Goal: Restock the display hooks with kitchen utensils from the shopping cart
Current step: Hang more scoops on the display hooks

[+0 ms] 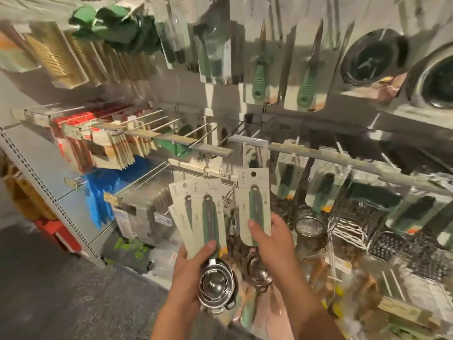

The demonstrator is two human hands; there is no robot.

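Note:
My left hand (pixel 193 263) grips a fanned bunch of carded scoops (pixel 203 217), green handles on cream cards, with their steel bowls (pixel 217 285) hanging below the hand. My right hand (pixel 272 241) pinches one more carded scoop (pixel 255 204) by the lower part of its card and holds it upright, its hang hole near the top. That card stands just below the grey hook rail (pixel 306 153). Bare wire hooks (pixel 157 121) stick out from the rail to the left. The shopping cart is not in view.
Packaged green-handled knives (pixel 259 77) and metal strainers (pixel 375 57) hang on the upper row. Graters and green-handled tools (pixel 367 217) crowd the lower right. Cream packets (pixel 115 148) and blue bags (pixel 105 192) hang at left, beside a grey shelf upright (pixel 49 192). Dark floor lies at lower left.

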